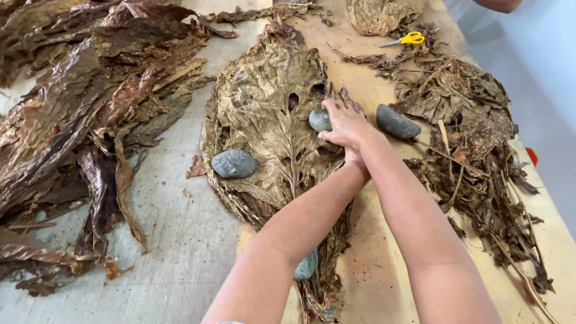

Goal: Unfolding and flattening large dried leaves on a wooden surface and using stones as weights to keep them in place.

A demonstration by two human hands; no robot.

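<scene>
dry, crinkled matt leaf [264, 114], smooth grey stone [234, 163], pale wooden table [378, 270].

A long wooden table [384, 282] fills the view, its tan top worn and dusted with brown crumbs. Left of the table's bare wood lies a grey cloth [180, 252], flat and speckled. Past the table's right edge runs a pale floor [540, 78]. A small red thing [532, 156] sits just beside that right edge. The light is soft and even.
</scene>
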